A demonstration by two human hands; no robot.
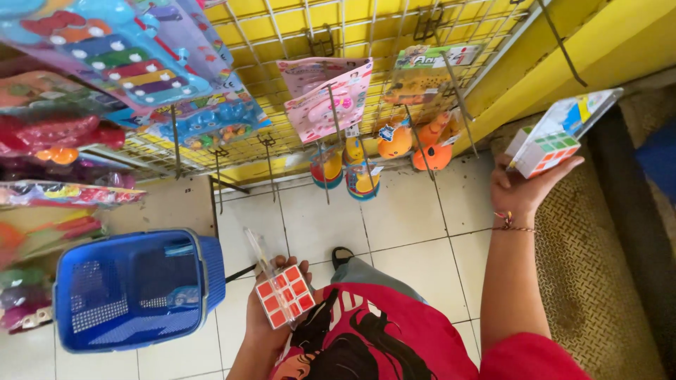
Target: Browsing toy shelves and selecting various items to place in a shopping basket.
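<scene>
Two puzzle cubes are in hand here. The left hand [271, 309] has its grip closed around a cube with a red face [284, 295], held low in front of the red shirt [394, 338], with its clear plastic wrapper sticking up behind it. The right hand [524, 184] is raised to the side, grasping a second, boxed cube with a green face [546, 149] from below, its backing card [581, 112] tilting outward.

A blue shopping basket [134, 288] sits on the tiled floor [401, 218] to the left, apart from both hands. Ahead stands a yellow wire rack [352, 28] with hanging toys: a pink carded toy [325, 95], orange rubber ducks [422, 144] and a toy xylophone pack [120, 49].

The risk, as I judge it, lies in the right hand: the boxed cube rests on fingertips with its card overhanging, so a tilt could let it slide and fall onto the tiles. The protruding rack hooks [267, 158] are near enough to snag a sleeve or wrapper.
</scene>
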